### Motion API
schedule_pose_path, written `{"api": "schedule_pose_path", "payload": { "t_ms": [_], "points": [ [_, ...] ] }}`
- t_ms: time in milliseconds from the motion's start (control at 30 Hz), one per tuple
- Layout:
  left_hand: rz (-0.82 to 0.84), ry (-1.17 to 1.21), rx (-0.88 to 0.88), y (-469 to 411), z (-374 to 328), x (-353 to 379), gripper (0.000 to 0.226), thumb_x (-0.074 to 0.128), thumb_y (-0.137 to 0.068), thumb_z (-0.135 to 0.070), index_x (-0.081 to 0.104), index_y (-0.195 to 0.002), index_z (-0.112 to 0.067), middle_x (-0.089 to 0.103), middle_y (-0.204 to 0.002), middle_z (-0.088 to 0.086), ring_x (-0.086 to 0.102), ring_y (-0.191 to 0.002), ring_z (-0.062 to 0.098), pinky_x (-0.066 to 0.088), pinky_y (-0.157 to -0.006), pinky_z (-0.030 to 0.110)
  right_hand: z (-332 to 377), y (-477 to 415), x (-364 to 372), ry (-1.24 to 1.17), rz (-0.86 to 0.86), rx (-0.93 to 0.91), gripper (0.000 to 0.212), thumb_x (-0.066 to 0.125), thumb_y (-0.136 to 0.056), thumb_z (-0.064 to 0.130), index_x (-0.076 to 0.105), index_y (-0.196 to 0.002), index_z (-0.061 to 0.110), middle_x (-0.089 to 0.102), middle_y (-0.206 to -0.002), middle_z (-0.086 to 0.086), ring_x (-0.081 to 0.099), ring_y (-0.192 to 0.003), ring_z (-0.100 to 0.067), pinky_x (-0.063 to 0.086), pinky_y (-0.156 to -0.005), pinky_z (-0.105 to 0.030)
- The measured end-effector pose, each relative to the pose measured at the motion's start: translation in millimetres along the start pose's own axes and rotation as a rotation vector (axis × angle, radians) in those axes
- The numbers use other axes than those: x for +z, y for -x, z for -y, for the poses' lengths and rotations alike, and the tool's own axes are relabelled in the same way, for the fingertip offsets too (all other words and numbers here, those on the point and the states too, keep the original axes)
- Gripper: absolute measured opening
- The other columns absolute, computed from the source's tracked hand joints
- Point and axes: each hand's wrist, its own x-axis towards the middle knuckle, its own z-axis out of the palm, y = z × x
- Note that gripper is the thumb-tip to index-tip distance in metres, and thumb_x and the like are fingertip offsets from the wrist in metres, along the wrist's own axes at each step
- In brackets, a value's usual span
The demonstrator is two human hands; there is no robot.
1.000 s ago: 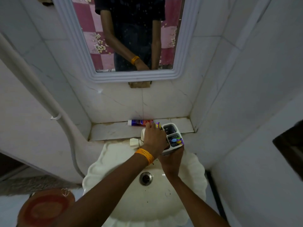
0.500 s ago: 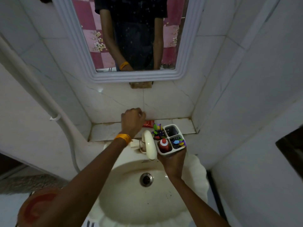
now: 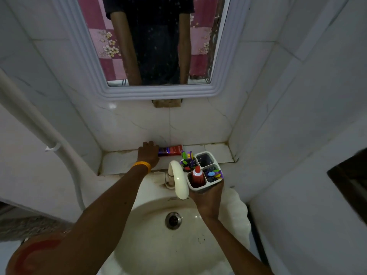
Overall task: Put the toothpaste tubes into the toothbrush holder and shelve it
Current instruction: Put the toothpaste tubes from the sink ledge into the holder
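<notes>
A red-and-purple toothpaste tube (image 3: 171, 150) lies flat on the tiled shelf (image 3: 119, 161) against the back wall. My left hand (image 3: 148, 153), with an orange wristband, is closed over the tube's left end. My right hand (image 3: 208, 199) holds the white four-compartment toothbrush holder (image 3: 196, 189) from below, above the sink's right side. A red toothpaste tube (image 3: 197, 175) stands cap-up in the holder's near-left compartment. Colourful toothbrushes (image 3: 187, 158) fill two compartments, and the far-right one is empty.
A cream faucet (image 3: 178, 179) curves over the sink (image 3: 158, 245), just left of the holder. A framed mirror (image 3: 158, 46) hangs above the shelf. A white pipe (image 3: 39, 135) runs down the left wall. A round red-and-brown object (image 3: 33, 257) sits at lower left.
My left hand left the holder, where the red tube now stands, and reached back to the shelf. It now rests lower on the second tube's left end. The holder rose slightly.
</notes>
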Motion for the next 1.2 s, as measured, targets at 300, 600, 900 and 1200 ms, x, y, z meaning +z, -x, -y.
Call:
{"api": "schedule_pose_path", "payload": {
  "t_ms": [300, 600, 900, 1200],
  "points": [
    [-0.088, 0.222, 0.025, 10, 10, -3, 0.030, 0.065, -0.092, -0.029, 0.065, -0.117, -0.012, 0.070, -0.115, 0.014, 0.064, -0.106, 0.033, 0.054, -0.091, 0.041, -4, 0, -1, 0.026, -0.008, -0.001, 0.117, 0.108, -0.051, 0.017, 0.043, -0.148, 0.011, 0.061, -0.145, -0.002, 0.061, -0.135, -0.016, 0.057, -0.108, -0.048],
    [-0.513, 0.497, 0.248, 58, -3, -112, 0.023, 0.071, -0.087, -0.012, 0.069, -0.110, -0.005, 0.069, -0.111, 0.017, 0.066, -0.101, 0.035, 0.051, -0.088, 0.037, -5, -5, -2, 0.008, 0.012, 0.026, 0.117, 0.109, -0.048, 0.027, 0.047, -0.146, 0.016, 0.065, -0.140, 0.002, 0.065, -0.131, -0.014, 0.059, -0.104, -0.046],
    [-0.477, 0.646, 0.613, 97, -57, -188, 0.032, 0.070, -0.088, -0.005, 0.064, -0.120, -0.005, 0.065, -0.124, 0.012, 0.060, -0.114, 0.019, 0.056, -0.090, 0.029, -7, 8, -2, -0.020, -0.048, 0.087, 0.116, 0.108, -0.046, 0.020, 0.044, -0.143, 0.018, 0.063, -0.137, 0.006, 0.063, -0.126, -0.001, 0.059, -0.103, -0.027],
    [-0.341, 0.432, 0.688, 89, -92, -163, 0.029, 0.070, -0.086, -0.003, 0.067, -0.114, -0.010, 0.070, -0.117, 0.008, 0.066, -0.106, 0.024, 0.056, -0.090, 0.037, -8, 10, 8, -0.038, -0.109, 0.099, 0.122, 0.106, -0.046, 0.017, 0.040, -0.148, 0.011, 0.057, -0.137, 0.003, 0.059, -0.126, -0.011, 0.046, -0.097, -0.002]
  ]
}}
